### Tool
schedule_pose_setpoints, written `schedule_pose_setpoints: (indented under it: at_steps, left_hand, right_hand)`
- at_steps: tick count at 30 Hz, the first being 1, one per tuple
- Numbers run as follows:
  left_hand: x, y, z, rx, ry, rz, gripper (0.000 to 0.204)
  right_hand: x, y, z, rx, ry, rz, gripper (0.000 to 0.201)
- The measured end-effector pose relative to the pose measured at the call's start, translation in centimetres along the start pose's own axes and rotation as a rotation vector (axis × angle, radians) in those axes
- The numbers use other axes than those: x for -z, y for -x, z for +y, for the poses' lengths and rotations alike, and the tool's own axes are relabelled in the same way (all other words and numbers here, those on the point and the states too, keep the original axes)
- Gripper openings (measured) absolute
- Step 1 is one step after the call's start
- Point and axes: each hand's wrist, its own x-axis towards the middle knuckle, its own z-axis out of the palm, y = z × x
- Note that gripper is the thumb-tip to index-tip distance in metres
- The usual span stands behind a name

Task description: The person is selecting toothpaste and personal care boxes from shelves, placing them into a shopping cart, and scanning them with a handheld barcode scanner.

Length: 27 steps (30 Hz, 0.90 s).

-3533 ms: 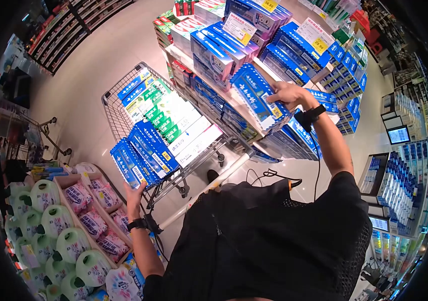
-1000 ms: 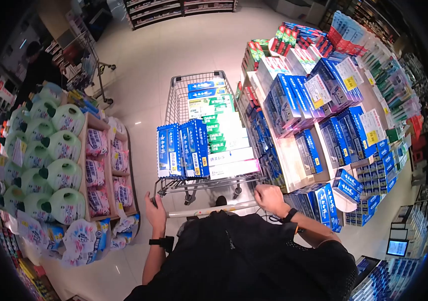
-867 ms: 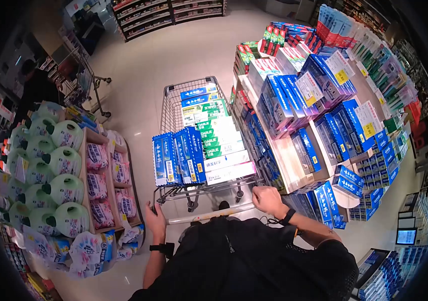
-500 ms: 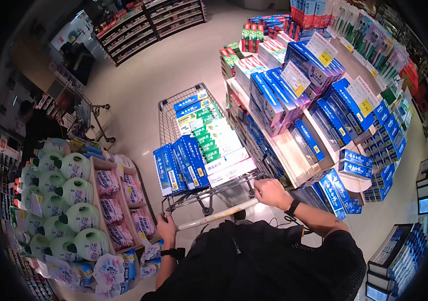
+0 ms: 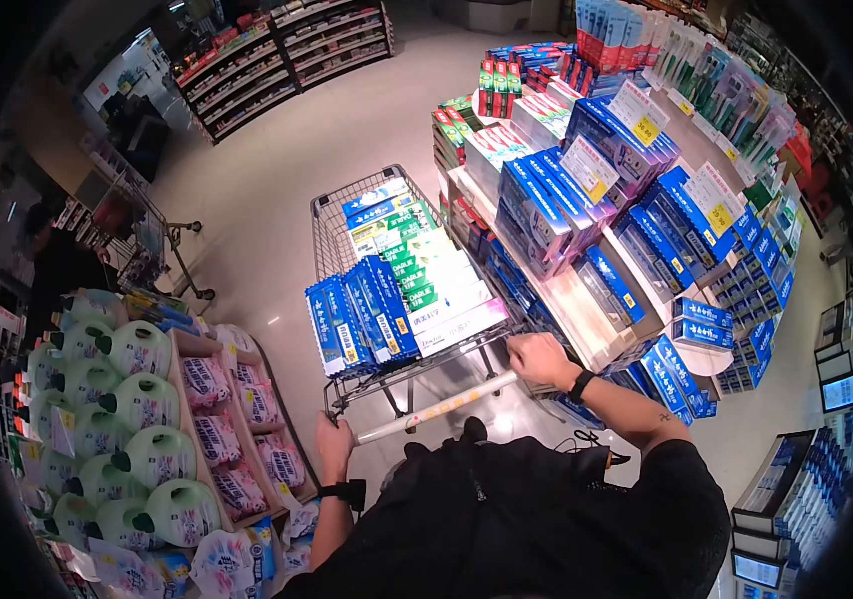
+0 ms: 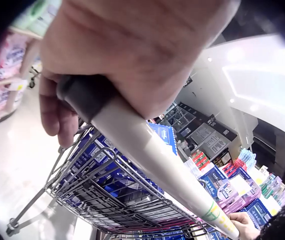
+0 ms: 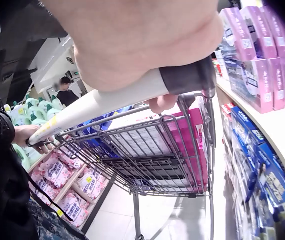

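My left hand [image 5: 334, 444] grips the left end of a shopping cart's white handle [image 5: 436, 409]. In the left wrist view its fingers [image 6: 57, 117] curl round the dark end cap. My right hand [image 5: 541, 359] holds the handle's other end; fingertips [image 7: 162, 103] show below the bar in the right wrist view. The wire cart [image 5: 331, 235] carries blue toothpaste packs [image 5: 361, 314] standing at its near left. Beside them lie green-and-white DARLIE boxes [image 5: 421, 270], with white-and-pink boxes [image 5: 456, 324] nearest the handle and blue boxes [image 5: 374, 210] at the far end.
Close along the cart's right stands a display shelf [image 5: 596, 344] stacked with toothpaste boxes [image 5: 536, 210]. To the left are green detergent jugs [image 5: 162, 454] and pink packs [image 5: 217, 436] in a wooden rack. Another cart [image 5: 172, 235] and a person [image 5: 57, 260] are farther left. Pale floor lies ahead.
Earlier my right hand held a blue toothpaste pack at the shelf and my left touched packs in the cart. Both hands moved to the handle; the left has since closed round its end.
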Motion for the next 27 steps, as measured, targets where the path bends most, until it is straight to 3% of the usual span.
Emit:
schedule_pose_setpoints:
  at_steps: [5, 9, 14, 23, 27]
  left_hand:
    - [-0.4, -5.0, -0.3, 0.031, 0.094, -0.109, 0.028]
    - [0.1, -6.3, 1.6, -0.082, 0.097, -0.084, 0.03]
    - [-0.1, -11.0, 0.7, -0.143, 0.163, -0.113, 0.031]
    - [1.0, -21.3, -0.7, -0.078, 0.213, -0.175, 0.029]
    - [3.8, -25.7, 1.0, -0.055, 0.14, -0.197, 0.027]
  right_hand:
    - [0.2, -3.3, -0.5, -0.026, 0.02, 0.02, 0.016]
    - [-0.2, -4.2, -0.2, -0.085, 0.09, -0.004, 0.017]
    - [-1.8, -6.7, -1.2, -0.103, 0.135, 0.002, 0.018]
    - [-3.0, -13.2, -3.3, -0.162, 0.112, 0.014, 0.018]
    - [-3.1, -17.0, -3.9, -0.165, 0.059, 0.045, 0.016]
